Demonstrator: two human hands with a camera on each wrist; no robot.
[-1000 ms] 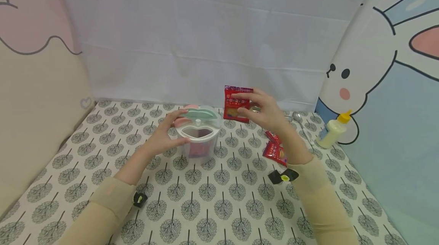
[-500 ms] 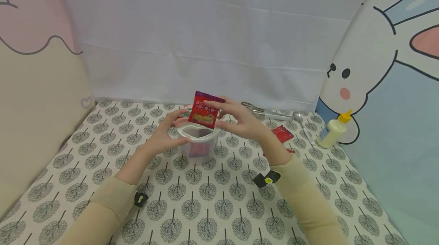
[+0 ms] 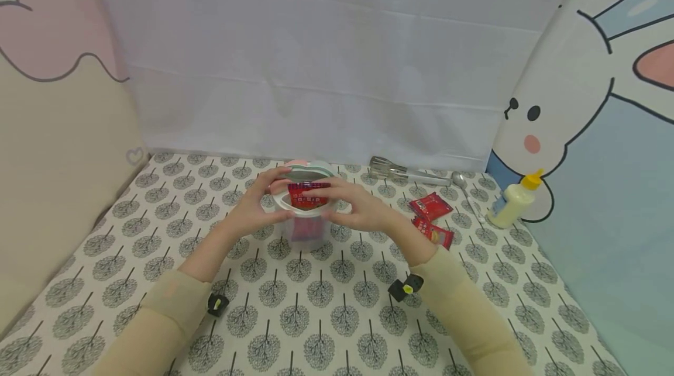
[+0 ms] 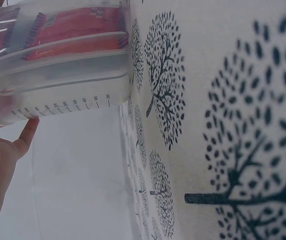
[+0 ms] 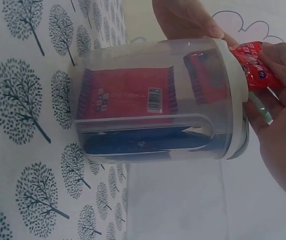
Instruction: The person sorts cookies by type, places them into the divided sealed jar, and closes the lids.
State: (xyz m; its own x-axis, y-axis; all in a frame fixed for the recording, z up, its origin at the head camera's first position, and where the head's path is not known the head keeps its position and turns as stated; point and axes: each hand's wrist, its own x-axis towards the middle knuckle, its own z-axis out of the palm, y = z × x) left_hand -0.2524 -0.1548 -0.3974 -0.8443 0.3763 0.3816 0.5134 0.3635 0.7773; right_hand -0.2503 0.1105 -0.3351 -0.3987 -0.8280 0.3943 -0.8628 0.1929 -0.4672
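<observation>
A clear plastic canister (image 3: 303,213) with a white rim and a pink and mint-green lid stands upright on the patterned cloth. My left hand (image 3: 254,206) grips its top from the left, thumb at the front and fingers at the back. Between the thumb and fingers of my right hand (image 3: 363,207) is a red snack packet (image 3: 306,196), its lower part down in the lid opening. In the right wrist view the packet's top (image 5: 255,64) sticks out past the rim. Through the wall show another red packet (image 5: 128,92) and a dark blue shape (image 5: 143,142).
Two red snack packets, one farther back (image 3: 430,206) and one nearer (image 3: 434,233), lie to the right. Behind them are metal tongs (image 3: 408,174) and a long spoon (image 3: 466,193). A cream bottle with a yellow cap (image 3: 512,205) stands at the far right.
My right hand has carried the snack packet leftward and down into the lid opening, from beside and above the canister. My left hand has stayed on the canister.
</observation>
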